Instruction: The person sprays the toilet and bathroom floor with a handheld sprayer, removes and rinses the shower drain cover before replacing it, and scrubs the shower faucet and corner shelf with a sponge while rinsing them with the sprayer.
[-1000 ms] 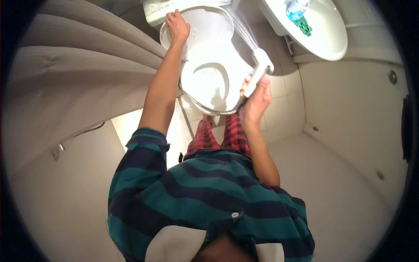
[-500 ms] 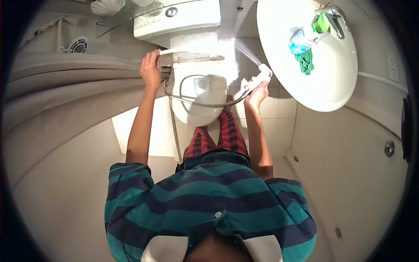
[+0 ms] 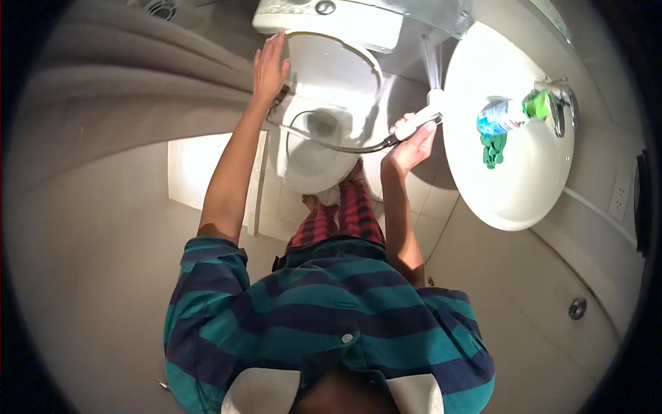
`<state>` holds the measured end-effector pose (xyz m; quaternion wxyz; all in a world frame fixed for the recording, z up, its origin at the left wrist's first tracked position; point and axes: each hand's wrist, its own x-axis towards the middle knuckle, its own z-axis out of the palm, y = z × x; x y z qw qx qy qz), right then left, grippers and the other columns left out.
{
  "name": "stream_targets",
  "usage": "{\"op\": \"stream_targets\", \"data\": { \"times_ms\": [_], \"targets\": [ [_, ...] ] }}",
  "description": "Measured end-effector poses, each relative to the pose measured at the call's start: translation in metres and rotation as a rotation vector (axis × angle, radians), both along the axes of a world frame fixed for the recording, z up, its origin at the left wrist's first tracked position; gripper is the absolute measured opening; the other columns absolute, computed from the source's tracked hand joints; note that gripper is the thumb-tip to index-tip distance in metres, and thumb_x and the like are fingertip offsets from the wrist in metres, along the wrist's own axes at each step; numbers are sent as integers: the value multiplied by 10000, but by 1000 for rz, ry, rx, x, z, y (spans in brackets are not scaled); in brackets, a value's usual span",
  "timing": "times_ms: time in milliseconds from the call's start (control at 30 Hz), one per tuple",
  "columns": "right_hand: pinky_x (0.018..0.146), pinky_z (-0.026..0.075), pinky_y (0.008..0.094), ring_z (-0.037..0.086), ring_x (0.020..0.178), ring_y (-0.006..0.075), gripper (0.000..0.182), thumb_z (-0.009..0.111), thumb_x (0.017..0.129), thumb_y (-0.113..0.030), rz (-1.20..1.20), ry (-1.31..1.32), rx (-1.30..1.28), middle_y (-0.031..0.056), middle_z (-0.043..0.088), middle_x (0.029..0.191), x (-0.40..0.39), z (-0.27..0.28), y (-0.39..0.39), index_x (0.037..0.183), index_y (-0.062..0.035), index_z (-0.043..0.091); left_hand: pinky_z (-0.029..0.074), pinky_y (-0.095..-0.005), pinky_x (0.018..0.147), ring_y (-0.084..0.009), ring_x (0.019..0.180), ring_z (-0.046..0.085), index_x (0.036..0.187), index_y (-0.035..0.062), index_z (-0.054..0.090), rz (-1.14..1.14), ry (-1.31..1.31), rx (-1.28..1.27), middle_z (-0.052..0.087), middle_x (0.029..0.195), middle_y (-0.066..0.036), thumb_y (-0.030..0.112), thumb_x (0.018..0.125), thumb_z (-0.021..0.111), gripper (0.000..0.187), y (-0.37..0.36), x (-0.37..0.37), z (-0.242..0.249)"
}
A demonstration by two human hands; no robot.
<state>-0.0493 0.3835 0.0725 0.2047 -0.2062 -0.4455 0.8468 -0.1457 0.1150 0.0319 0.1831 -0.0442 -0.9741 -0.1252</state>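
My right hand [image 3: 412, 146] is wrapped round a white hand sprayer [image 3: 419, 121], and water [image 3: 432, 61] jets from its head, away from me. A flexible metal hose [image 3: 345, 148] runs from the sprayer across the toilet bowl [image 3: 321, 162] to the left side. At the left edge of the raised toilet seat or lid [image 3: 327, 65], my left hand [image 3: 270, 67] has its fingers stretched out; it holds nothing. Whether its fingertips touch the edge is unclear.
A white sink [image 3: 524, 186] at the right holds a blue and white bottle [image 3: 502, 119] and a green cloth or glove [image 3: 493, 150] near the faucet [image 3: 562, 103]. The toilet tank [image 3: 338, 24] stands behind the bowl. A grey curtain [image 3: 138, 103] hangs at the left.
The seat or lid now stands more upright. My left hand has moved up and forward, its fingers straighter. The sprayer still runs in my right hand. The whole view has tilted and shifted.
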Motion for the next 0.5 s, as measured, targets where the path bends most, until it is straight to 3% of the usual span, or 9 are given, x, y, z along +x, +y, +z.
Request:
{"op": "stream_targets", "data": {
  "times_ms": [33, 133, 267, 300, 400, 433, 500],
  "targets": [
    [491, 418, 243, 497, 576, 128, 383, 391, 889, -391, 25, -2, 49, 75, 523, 729, 0, 15, -9, 925, -14, 451, 343, -397, 931, -284, 1139, 380, 1291, 117, 317, 39, -68, -116, 271, 1345, -72, 66, 729, 544, 608, -19, 8, -4],
    [499, 421, 234, 501, 580, 121, 367, 385, 895, -375, 175, 63, 188, 72, 529, 732, 11, 40, -36, 917, -15, 458, 361, -374, 917, -276, 1122, 392, 1272, 97, 338, 74, -155, -660, 277, 1354, -64, 79, 742, 529, 563, -108, 37, -18],
    [492, 411, 223, 493, 570, 106, 333, 380, 905, -340, 426, 108, 288, 71, 538, 729, 32, 43, -85, 909, -17, 463, 362, -291, 878, -207, 1011, 456, 1158, 96, 459, 389, -410, -909, 491, 1120, -27, 103, 783, 463, 375, -199, 88, -62],
    [490, 408, 222, 493, 568, 105, 328, 380, 906, -334, 499, 100, 299, 72, 540, 729, 38, 41, -95, 909, -17, 464, 303, -304, 907, -174, 992, 469, 1082, 124, 515, 373, -524, -1148, 541, 950, -11, 102, 780, 472, 305, -214, 98, -76],
    [477, 399, 212, 491, 551, 92, 298, 390, 907, -309, 614, -15, 354, 62, 546, 716, 43, 27, -117, 898, -23, 471, 260, -348, 921, -159, 931, 512, 978, 153, 574, 198, -950, -1173, 574, 897, -12, 114, 785, 477, 220, -200, 126, -54],
    [469, 396, 208, 491, 545, 89, 296, 391, 907, -309, 593, -34, 402, 61, 545, 715, 52, 24, -123, 895, -25, 473, 261, -395, 915, -158, 890, 548, 922, 175, 610, 183, -934, -1177, 589, 905, -14, 142, 785, 489, 185, -213, 138, -58],
    [450, 386, 201, 495, 535, 87, 296, 397, 904, -315, 551, -50, 483, 57, 541, 705, 66, 11, -130, 886, -30, 475, 301, -375, 897, -163, 884, 562, 868, 183, 627, 205, -697, -1183, 598, 898, -11, 147, 773, 510, 155, -254, 169, -68]
  ]
}}
